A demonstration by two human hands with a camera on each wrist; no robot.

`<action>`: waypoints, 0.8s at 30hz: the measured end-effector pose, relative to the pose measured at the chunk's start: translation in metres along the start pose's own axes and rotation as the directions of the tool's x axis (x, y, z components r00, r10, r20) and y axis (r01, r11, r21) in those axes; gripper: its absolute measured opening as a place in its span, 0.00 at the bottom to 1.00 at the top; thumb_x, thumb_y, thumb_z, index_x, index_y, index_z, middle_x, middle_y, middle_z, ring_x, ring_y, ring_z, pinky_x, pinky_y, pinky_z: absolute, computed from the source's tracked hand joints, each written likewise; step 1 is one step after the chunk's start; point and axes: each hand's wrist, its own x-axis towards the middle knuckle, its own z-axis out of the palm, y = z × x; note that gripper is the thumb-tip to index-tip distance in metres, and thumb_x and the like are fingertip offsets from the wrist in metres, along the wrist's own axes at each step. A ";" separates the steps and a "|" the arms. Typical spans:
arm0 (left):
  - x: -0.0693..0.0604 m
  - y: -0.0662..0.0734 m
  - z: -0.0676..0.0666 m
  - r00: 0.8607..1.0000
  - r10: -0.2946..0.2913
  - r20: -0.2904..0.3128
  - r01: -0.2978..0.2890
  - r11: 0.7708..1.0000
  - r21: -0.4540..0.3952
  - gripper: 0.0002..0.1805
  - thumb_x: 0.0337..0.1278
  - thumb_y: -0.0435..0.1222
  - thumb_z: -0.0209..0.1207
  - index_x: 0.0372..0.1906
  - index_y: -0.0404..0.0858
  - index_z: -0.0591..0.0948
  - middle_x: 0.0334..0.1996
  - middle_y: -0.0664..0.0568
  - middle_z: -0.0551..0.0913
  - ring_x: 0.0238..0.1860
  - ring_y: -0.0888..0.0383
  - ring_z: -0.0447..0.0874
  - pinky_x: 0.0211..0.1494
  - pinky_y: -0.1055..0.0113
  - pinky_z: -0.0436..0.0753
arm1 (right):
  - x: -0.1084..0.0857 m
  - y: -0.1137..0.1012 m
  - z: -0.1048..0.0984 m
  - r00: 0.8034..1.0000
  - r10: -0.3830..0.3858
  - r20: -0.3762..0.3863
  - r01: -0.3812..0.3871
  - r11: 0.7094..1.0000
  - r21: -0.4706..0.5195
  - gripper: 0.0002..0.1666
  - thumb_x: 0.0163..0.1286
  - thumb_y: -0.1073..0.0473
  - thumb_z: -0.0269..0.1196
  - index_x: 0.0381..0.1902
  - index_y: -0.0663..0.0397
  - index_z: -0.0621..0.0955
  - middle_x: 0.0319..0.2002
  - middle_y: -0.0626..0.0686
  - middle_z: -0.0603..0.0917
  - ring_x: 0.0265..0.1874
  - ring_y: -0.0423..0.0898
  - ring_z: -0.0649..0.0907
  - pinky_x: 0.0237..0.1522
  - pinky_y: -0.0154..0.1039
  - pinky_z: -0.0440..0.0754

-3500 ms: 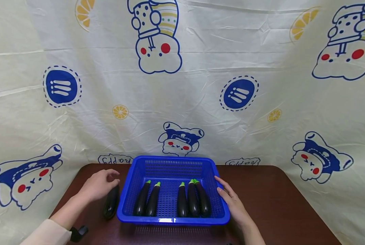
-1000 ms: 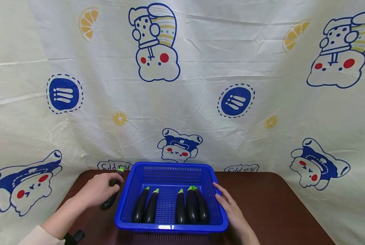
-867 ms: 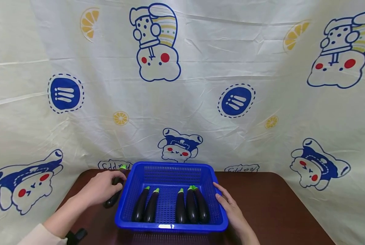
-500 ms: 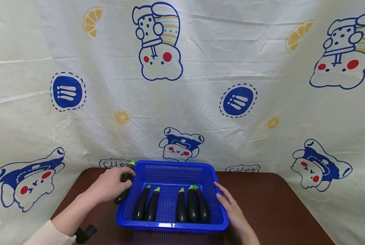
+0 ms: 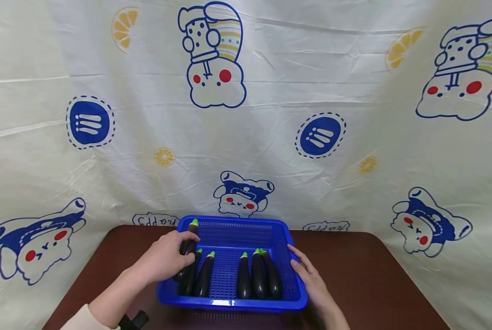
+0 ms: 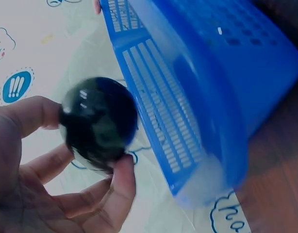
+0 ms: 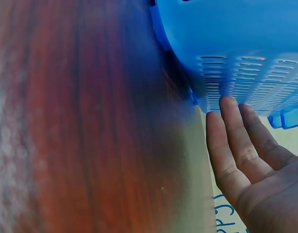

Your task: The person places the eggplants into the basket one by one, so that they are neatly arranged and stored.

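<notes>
My left hand [image 5: 169, 256] grips a dark eggplant [image 6: 99, 124] with a green stem, holding it over the left side of the blue plastic basket [image 5: 229, 303]. In the left wrist view the thumb and fingers pinch it around its sides, its rounded end facing the camera. Two eggplants lie at the basket's left; the nearer-to-middle eggplant [image 5: 205, 276] shows well, while the other is partly covered by the held one. Three more, among them a middle eggplant [image 5: 259, 277], lie at the right. My right hand [image 5: 317, 284] rests with extended fingers against the basket's right side.
The basket stands on a dark brown table [image 5: 365, 279]. Behind the table hangs a pale cloth [image 5: 270, 137] printed with cartoon bears and orange slices. Near the left wrist a black strap-like piece [image 5: 135, 320] shows.
My left hand took hold of the eggplant lying left of the basket, lifted it, and carried it rightward over the basket's left rim. My right hand has stayed at the basket's right side.
</notes>
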 end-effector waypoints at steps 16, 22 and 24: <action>0.002 0.024 0.037 1.000 0.020 0.017 -0.020 1.000 0.005 0.24 0.52 0.37 0.71 0.58 0.52 0.84 0.56 0.45 0.81 0.43 0.53 0.78 0.44 0.54 0.78 | 0.002 -0.001 -0.001 1.000 0.003 0.001 -0.003 1.000 -0.011 0.32 0.82 0.42 0.52 0.79 0.32 0.64 0.77 0.61 0.66 0.64 0.59 0.80 0.55 0.53 0.85; 0.005 0.027 0.051 0.998 0.058 0.016 -0.057 0.998 -0.014 0.24 0.53 0.37 0.71 0.57 0.50 0.85 0.56 0.44 0.82 0.49 0.48 0.81 0.49 0.47 0.80 | -0.001 0.000 0.000 1.000 0.001 0.007 -0.001 1.000 -0.006 0.32 0.82 0.43 0.52 0.80 0.34 0.64 0.77 0.61 0.67 0.63 0.58 0.80 0.54 0.52 0.85; 0.008 0.027 0.056 0.997 0.077 0.028 -0.077 0.997 -0.010 0.22 0.54 0.38 0.72 0.56 0.49 0.86 0.55 0.44 0.82 0.52 0.45 0.82 0.51 0.44 0.80 | -0.001 -0.001 0.000 1.000 0.003 0.002 -0.003 1.000 -0.009 0.32 0.82 0.42 0.52 0.80 0.33 0.64 0.77 0.61 0.67 0.63 0.58 0.80 0.54 0.52 0.85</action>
